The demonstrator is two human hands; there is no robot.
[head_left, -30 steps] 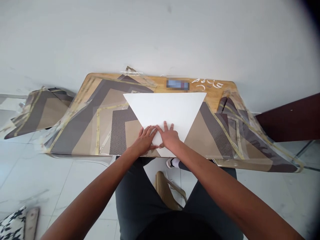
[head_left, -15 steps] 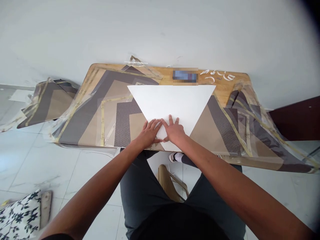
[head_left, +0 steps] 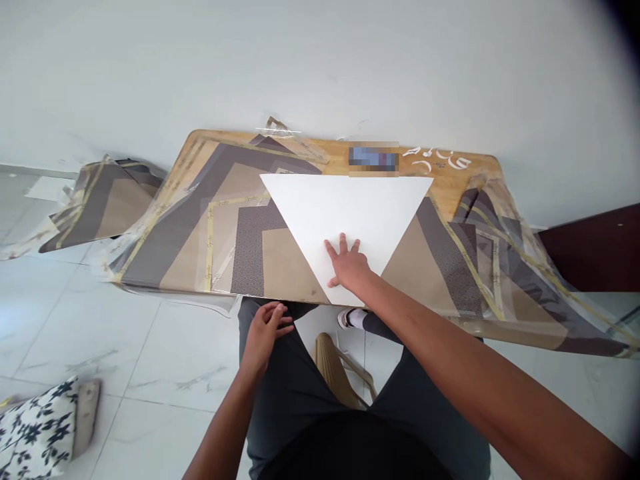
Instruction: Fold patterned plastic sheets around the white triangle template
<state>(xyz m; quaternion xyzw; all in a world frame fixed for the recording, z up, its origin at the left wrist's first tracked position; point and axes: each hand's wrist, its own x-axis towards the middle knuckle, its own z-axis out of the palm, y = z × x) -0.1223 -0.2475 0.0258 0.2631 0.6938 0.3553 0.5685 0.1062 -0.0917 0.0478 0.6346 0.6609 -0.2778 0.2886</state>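
Note:
A large sheet of white paper [head_left: 340, 220] lies flat on the table as a triangle, with one corner pointing toward me. My right hand [head_left: 347, 263] presses flat on its lower part with the fingers spread, holding nothing. My left hand [head_left: 264, 337] is off the paper, hanging loosely curled just past the table's near edge above my dark trousers [head_left: 280, 387]. It holds nothing. The paper's corner by my right hand shows, and no fold line can be made out.
The wooden table [head_left: 450, 183] has a taped brown-and-grey patterned cover [head_left: 255, 257], which overhangs at both sides. A pixelated blue item [head_left: 374, 158] and white lettering [head_left: 437, 160] lie at the far edge. A dark wooden piece [head_left: 590, 250] stands right.
My left hand has left the paper and dropped back toward my lap. My right hand stays on the paper. The view has shifted only slightly.

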